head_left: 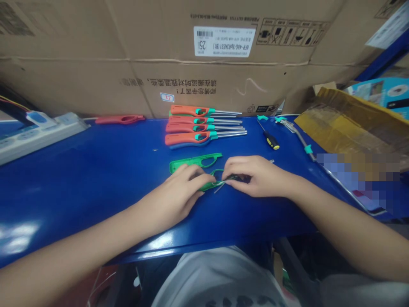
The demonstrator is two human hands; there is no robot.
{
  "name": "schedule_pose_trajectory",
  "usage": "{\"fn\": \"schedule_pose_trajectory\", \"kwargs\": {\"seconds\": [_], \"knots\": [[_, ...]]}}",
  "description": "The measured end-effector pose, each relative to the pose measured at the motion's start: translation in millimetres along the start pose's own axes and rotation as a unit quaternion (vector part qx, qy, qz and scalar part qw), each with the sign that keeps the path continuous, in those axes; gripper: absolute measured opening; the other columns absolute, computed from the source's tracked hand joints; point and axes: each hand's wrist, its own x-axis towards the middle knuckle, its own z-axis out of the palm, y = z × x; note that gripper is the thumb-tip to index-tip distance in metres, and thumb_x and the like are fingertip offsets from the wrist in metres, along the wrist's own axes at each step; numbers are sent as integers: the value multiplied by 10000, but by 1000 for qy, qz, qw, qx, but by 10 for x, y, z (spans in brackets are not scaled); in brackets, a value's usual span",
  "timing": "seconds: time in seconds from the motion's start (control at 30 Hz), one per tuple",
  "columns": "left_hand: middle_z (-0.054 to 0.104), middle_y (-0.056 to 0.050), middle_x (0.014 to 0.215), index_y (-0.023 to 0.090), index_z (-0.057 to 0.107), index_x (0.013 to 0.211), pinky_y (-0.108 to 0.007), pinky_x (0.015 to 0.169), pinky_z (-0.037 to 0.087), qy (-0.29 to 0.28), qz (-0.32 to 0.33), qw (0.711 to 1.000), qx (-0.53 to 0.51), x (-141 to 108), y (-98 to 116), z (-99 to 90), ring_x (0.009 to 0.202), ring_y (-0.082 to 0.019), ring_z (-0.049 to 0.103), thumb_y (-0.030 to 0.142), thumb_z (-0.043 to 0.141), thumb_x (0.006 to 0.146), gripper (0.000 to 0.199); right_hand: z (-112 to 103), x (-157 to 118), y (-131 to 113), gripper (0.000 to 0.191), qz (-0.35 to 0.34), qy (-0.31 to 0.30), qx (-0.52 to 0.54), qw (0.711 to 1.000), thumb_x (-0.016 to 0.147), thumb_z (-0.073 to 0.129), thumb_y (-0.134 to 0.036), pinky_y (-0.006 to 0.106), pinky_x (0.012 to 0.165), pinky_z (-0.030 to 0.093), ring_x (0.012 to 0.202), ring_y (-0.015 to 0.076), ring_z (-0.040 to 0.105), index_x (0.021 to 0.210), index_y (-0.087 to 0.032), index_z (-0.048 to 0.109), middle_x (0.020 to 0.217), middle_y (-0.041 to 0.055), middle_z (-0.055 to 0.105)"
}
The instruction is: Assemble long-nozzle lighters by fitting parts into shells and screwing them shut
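Note:
My left hand is closed on a green lighter shell half, low over the blue table. At the shell's right end, my right hand pinches a small part that its fingers mostly cover. Thin wires and a slim metal piece show between the two hands. Just beyond my left hand lies another green shell half, with its hollow inside facing up. Farther back, several long-necked orange-red lighters with teal triggers and metal tubes are lined up, pointing right.
A red shell piece lies at the back left near a white power strip. To the right are a black-and-yellow screwdriver, a metal tube with teal parts and a taped yellow-brown package. Cardboard walls the table's back.

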Motion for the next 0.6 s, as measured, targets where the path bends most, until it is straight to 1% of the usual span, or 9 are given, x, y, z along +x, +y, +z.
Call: {"fn": "schedule_pose_trajectory", "kwargs": {"seconds": [0.1, 0.33, 0.6], "knots": [[588, -103, 1235, 246, 625, 1294, -458, 1018, 493, -4, 2, 1000, 12, 1, 12, 2, 1165, -264, 522, 123, 471, 1005, 351, 3, -8, -7, 134, -3, -5, -21, 1000, 943, 595, -192, 262, 758, 481, 904, 157, 681, 995, -212, 717, 1047, 33, 726], [599, -123, 1219, 229, 653, 1302, -453, 973, 504, -1, 12, 999, 33, -9, 7, 13, 1116, -271, 521, 132, 464, 1009, 362, 24, -4, 6, 110, -6, -17, -35, 999, 947, 608, -214, 260, 757, 473, 928, 157, 687, 1005, -222, 700, 1071, 25, 729], [586, -108, 1237, 260, 640, 1338, -423, 944, 504, -7, 13, 998, 57, -12, 11, 23, 1065, -256, 512, 119, 461, 1006, 403, -12, -19, -6, 107, -13, -18, -62, 998, 922, 621, -210, 241, 680, 432, 823, 127, 662, 1008, -214, 684, 1037, 11, 726]]}}
